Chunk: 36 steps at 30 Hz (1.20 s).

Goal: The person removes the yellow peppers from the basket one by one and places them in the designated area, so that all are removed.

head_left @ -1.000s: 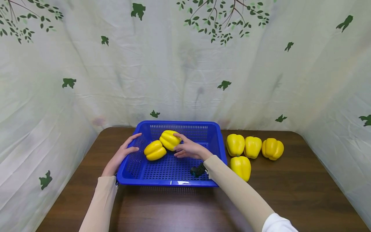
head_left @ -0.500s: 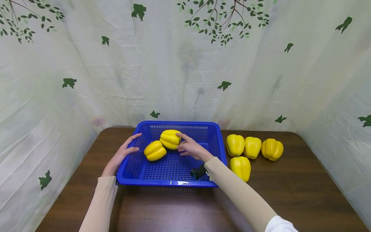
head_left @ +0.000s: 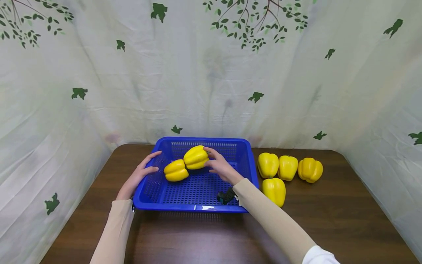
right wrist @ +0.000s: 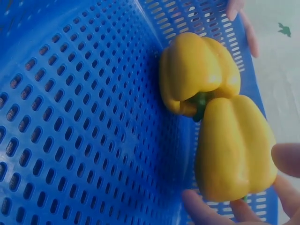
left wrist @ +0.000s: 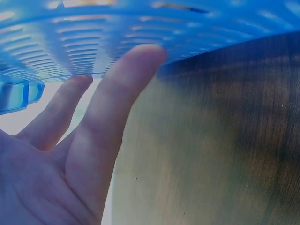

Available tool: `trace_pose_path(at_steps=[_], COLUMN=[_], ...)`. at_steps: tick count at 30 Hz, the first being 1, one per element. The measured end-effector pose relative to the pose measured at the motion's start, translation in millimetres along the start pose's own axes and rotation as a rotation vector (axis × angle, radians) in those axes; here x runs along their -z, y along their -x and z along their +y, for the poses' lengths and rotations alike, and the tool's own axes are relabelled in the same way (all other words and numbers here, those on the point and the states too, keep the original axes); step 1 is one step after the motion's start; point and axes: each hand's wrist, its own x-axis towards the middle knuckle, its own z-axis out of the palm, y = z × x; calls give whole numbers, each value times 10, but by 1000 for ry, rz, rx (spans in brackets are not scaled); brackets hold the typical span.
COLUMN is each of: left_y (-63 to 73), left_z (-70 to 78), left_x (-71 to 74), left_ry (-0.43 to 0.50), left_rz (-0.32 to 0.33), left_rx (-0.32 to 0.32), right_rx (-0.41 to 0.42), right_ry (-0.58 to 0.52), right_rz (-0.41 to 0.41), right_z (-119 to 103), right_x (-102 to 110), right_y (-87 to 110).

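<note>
My left hand rests at the left side of a blue plastic basket, fingers fairly straight and spread. In the left wrist view its fingers lie against the slotted wall. Inside the basket, my right hand holds a yellow bell pepper by its right, stem end. The right wrist view shows fingertips below this pepper and the thumb at its side. A second yellow bell pepper lies beside it to the left, the two close together.
Several more yellow bell peppers stand on the brown wooden table right of the basket, one nearer the front. A pale curtain with leaf prints hangs behind the table. A black device sits at my right wrist.
My right hand has moved slightly right and its fingers have closed around the end of the upper pepper, which has turned and shifted a little right and back. My left hand stays in place.
</note>
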Motion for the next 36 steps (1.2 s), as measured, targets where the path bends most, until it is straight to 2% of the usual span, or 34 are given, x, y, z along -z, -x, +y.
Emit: trace_pose_path(at_steps=[5, 10, 16, 27, 36], left_y=[-4, -12, -30, -16, 4], left_z=[6, 19, 18, 16, 23], left_x=[2, 0, 6, 7, -9], left_ry=[-2, 0, -4, -7, 5], left_rz=[-2, 0, 4, 8, 3], left_rx=[-7, -17, -19, -11, -3], right_rx=[-20, 10, 48, 114, 104], right_ry=[-23, -31, 14, 111, 35], right_rz=[-41, -21, 36, 33, 37], right_z=[-9, -2, 4, -14, -57], right_x=[-2, 6, 13, 6, 48], right_y=[-9, -7, -27, -6, -4])
